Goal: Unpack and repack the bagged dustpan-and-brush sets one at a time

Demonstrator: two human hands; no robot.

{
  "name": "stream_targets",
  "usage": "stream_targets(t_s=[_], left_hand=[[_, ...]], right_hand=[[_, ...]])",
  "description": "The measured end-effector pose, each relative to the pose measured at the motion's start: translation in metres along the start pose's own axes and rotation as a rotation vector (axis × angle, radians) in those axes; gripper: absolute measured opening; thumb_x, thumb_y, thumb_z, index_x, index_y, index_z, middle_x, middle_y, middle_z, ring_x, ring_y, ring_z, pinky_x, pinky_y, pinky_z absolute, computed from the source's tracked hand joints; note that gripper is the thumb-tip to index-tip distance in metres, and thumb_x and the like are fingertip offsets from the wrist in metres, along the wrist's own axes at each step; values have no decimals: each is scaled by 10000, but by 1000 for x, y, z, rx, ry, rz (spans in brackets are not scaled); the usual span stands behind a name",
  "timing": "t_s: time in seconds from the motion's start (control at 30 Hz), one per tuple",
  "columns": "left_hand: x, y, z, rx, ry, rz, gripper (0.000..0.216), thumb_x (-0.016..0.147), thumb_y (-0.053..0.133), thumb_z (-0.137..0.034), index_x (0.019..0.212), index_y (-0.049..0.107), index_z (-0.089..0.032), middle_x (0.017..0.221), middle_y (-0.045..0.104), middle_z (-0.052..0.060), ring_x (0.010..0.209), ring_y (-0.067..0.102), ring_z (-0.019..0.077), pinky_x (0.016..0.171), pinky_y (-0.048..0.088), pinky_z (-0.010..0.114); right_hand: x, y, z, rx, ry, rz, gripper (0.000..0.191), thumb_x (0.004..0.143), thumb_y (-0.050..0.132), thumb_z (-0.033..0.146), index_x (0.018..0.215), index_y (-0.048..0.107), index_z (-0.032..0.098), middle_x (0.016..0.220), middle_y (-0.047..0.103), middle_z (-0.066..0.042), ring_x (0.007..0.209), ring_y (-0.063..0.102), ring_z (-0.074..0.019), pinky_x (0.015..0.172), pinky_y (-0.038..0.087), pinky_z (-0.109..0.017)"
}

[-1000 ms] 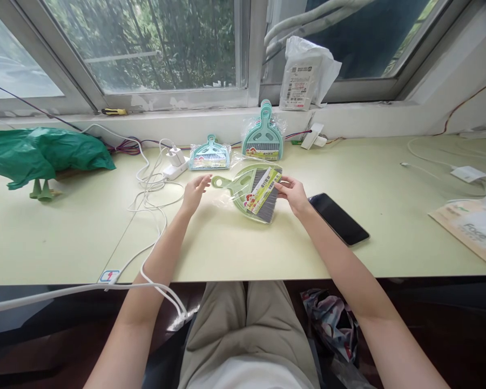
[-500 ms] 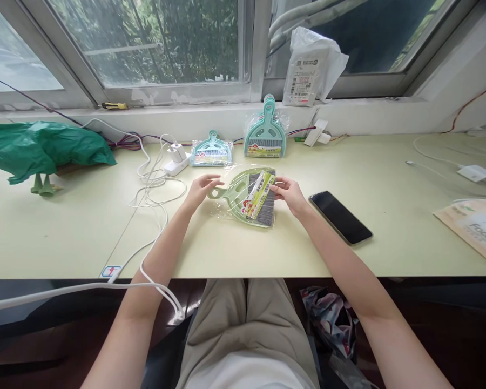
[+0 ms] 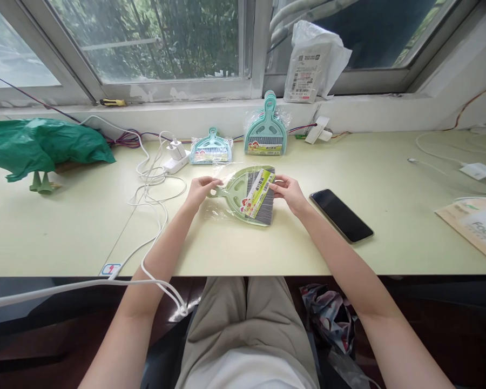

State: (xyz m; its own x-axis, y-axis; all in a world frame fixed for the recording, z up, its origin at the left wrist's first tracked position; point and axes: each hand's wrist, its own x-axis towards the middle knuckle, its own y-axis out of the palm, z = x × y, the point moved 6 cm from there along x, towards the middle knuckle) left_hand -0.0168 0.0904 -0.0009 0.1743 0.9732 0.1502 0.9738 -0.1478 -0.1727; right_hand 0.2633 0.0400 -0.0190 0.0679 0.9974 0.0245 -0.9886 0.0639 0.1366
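A light green dustpan and brush set (image 3: 237,195) in a clear plastic bag lies in front of me, its handle pointing left and grey bristles to the right. Across the bristles runs a printed card label (image 3: 257,193). My left hand (image 3: 202,192) pinches the bag at the handle end. At the bristle side my right hand (image 3: 288,193) grips the edge, thumb on top and fingers partly behind it. Farther back stand a stack of turquoise dustpan sets (image 3: 266,129) and a smaller blue dustpan set (image 3: 211,148), both wrapped.
A black phone (image 3: 342,215) lies right of my right hand. White cables (image 3: 154,189) and a charger (image 3: 176,151) spread on the left. A green plastic bag (image 3: 44,148) sits at the far left, a tissue pack (image 3: 476,224) at the far right. The table's front edge is near my forearms.
My left hand has shifted slightly right, its fingers now closing over the handle end. The dustpan set stays almost in place, and my right hand keeps its grip.
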Motion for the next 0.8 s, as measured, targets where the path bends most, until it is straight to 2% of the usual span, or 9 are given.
stream_targets(t_s=[0.2,0.37,0.5,0.57,0.63,0.7,0.73,0.77,0.8], left_hand=[[13,-34,10,-80,-3,-251,181,724,678,-278,797,676,-112,754,682,65,736,672,166,674,524,277],[18,-81,13,-9,27,-563,83,801,545,-188,858,582,-139,779,667,51,761,686,158,673,529,265],[7,-121,3,237,77,-854,264,792,487,-61,1028,517,-177,937,683,38,883,668,134,834,503,272],[-2,-133,-2,329,45,-956,419,765,453,4,1138,465,-185,1032,673,47,952,646,149,926,469,328],[-14,-139,-10,384,19,-1042,552,758,466,11,1264,378,-195,1209,604,99,1183,547,206,1035,392,431],[-26,-136,-21,428,47,-1111,634,785,486,-26,1358,282,-204,1444,391,162,1418,278,274,1099,285,533],[-30,-132,-28,454,87,-1124,652,804,498,-58,1389,251,-205,1501,299,164,1469,132,298,1109,254,556],[-33,-126,-34,475,145,-1126,641,817,511,-88,1398,264,-199,1512,275,147,1480,53,317,1112,246,557],[-32,-117,-39,484,213,-1063,603,835,525,-130,1392,305,-200,1507,290,124,1477,62,326,1109,263,532]], right_hand=[[3,-14,2,32,-40,-92,484,535,861,431,903,649,200,814,734,-21,713,670,-150,624,567,-280],[4,-21,3,85,-38,-160,448,549,859,390,888,635,202,799,721,-8,676,658,-135,623,566,-270],[5,-26,0,130,-25,-206,386,597,837,335,886,620,200,801,715,-2,657,657,-124,619,564,-256],[6,-28,-2,154,-17,-221,353,626,822,306,891,613,202,821,715,-3,668,663,-123,641,571,-258],[6,-30,-4,169,-9,-238,328,652,805,287,898,605,206,840,712,-2,680,666,-123,672,580,-269],[7,-31,-6,171,-6,-254,313,672,789,285,906,596,210,844,704,0,688,665,-124,694,586,-280],[7,-31,-6,171,-8,-259,308,678,783,287,908,592,211,842,699,1,693,664,-125,702,586,-282],[7,-31,-7,170,-13,-263,306,682,779,290,907,588,211,837,693,2,698,662,-125,707,585,-281],[7,-31,-7,171,-19,-266,307,684,778,293,908,585,211,836,689,3,704,661,-124,711,583,-279]])
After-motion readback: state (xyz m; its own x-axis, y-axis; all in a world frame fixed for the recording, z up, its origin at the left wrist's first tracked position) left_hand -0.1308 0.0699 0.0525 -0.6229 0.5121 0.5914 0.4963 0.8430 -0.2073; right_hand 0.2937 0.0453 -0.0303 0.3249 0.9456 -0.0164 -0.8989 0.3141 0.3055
